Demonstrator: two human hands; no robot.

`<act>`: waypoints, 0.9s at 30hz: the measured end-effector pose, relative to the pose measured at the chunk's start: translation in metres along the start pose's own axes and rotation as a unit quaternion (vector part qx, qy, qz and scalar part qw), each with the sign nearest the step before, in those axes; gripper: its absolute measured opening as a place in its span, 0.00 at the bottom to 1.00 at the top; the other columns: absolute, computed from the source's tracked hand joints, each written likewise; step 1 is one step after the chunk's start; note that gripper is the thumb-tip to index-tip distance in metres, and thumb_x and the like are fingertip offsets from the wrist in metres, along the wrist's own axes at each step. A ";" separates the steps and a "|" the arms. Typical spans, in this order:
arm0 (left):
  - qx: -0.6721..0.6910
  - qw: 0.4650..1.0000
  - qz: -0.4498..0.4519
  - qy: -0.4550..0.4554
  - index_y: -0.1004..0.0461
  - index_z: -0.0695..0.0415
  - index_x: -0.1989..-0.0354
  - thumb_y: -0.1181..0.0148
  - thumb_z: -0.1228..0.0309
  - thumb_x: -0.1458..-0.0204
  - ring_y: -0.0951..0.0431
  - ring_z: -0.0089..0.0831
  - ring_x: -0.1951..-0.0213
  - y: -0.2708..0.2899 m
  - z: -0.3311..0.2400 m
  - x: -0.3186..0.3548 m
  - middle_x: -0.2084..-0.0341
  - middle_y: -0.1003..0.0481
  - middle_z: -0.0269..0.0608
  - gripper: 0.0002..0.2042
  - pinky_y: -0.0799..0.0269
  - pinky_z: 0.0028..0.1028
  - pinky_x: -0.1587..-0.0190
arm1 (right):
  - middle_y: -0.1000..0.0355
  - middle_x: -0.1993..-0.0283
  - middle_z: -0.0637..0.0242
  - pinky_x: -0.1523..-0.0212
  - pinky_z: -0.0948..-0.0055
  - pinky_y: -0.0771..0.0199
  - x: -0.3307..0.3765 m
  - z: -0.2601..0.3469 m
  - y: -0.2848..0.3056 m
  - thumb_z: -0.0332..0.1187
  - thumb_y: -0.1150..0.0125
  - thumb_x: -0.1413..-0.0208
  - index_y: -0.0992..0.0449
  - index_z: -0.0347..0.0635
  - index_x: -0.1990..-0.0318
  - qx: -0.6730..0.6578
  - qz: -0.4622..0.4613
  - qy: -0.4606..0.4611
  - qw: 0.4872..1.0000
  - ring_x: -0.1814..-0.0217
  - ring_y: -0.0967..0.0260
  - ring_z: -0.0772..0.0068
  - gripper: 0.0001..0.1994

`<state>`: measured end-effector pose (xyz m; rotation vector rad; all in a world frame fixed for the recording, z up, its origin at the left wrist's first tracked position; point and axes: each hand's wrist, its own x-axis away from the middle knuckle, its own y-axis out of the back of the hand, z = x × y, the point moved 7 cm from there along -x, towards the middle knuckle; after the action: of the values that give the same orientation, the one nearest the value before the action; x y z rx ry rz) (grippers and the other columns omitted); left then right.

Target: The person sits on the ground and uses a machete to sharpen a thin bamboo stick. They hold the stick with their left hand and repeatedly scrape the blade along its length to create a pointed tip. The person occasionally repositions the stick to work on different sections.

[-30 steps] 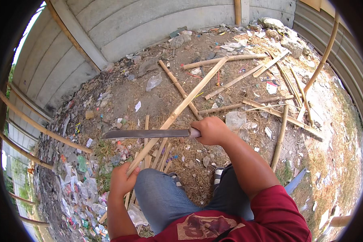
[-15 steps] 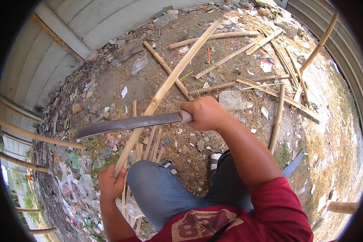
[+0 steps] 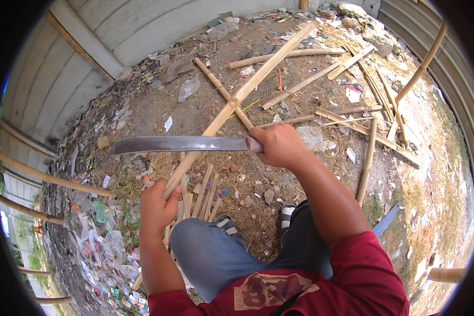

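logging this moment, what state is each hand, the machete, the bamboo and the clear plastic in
Left hand: closed around the near end of the bamboo strip
Right hand: closed around the handle of the machete
Bamboo strip: held slantwise, in one piece
Machete: unsheathed; contact with strip unclear
Clear plastic: crumpled on the ground
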<state>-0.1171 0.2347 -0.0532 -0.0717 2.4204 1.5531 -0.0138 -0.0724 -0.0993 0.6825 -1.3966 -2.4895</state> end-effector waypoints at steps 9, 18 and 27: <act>0.008 0.999 -0.021 0.034 0.25 0.63 0.67 0.34 0.63 0.40 0.28 0.46 0.80 0.008 0.016 0.032 0.83 0.29 0.51 0.14 0.35 0.39 0.74 | 0.23 0.68 0.46 0.60 0.50 0.24 -0.008 -0.029 -0.020 0.38 0.33 0.47 0.22 0.39 0.59 -0.101 0.003 -0.093 0.991 0.63 0.24 0.40 0.13; -0.016 1.000 -0.014 0.018 0.28 0.64 0.68 0.36 0.61 0.39 0.29 0.42 0.79 0.005 0.027 0.050 0.81 0.29 0.51 0.16 0.35 0.37 0.73 | 0.22 0.72 0.58 0.60 0.48 0.23 0.000 -0.021 -0.037 0.35 0.34 0.56 0.22 0.49 0.65 -0.015 0.087 0.005 0.996 0.64 0.21 0.47 0.09; 0.044 0.997 -0.006 0.067 0.27 0.63 0.68 0.37 0.59 0.37 0.24 0.52 0.76 -0.002 0.015 0.052 0.79 0.27 0.54 0.18 0.31 0.41 0.71 | 0.21 0.70 0.57 0.58 0.50 0.21 0.004 0.043 -0.019 0.34 0.35 0.54 0.20 0.49 0.65 0.014 0.072 0.029 0.997 0.62 0.21 0.47 0.08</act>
<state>-0.1642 0.2528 -0.0734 -0.1783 2.5841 1.4784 -0.0372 -0.0320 -0.0973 0.6314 -1.4097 -2.3246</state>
